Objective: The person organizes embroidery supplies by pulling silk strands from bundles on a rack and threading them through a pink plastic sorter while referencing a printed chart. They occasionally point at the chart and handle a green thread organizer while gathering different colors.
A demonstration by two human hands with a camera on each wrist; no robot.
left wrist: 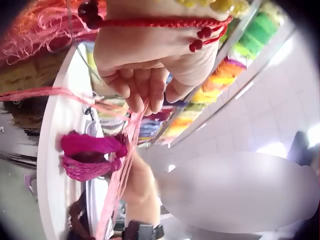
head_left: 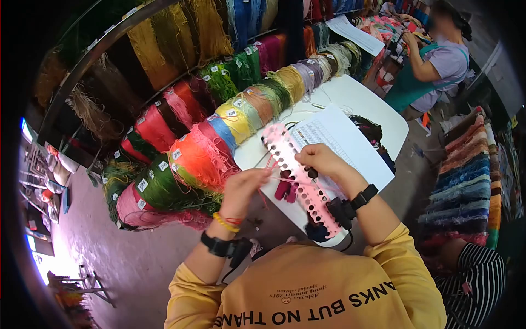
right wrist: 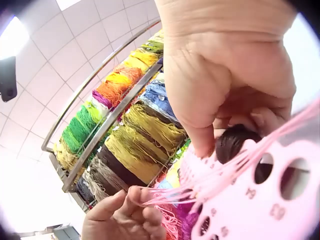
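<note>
Only right wrist shows dark skein (right wrist: 235, 142) (card (right wrist: 250, 205) hole) | left hand (head_left: 241, 189), right hand (head_left: 320, 160): grip clamped on thread (right wrist: 190, 192)

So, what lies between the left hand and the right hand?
A few pink threads stretch from the left hand toward the right hand, over the card. The head view shows this best.

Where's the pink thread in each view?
Head: centre, thread stretched between left hand and right hand, over the card.
Left wrist: centre-left, thread runs down from the left hand.
Right wrist: lower middle, thread runs from left hand to card.
Shared landmark: the left hand pinching it.
</note>
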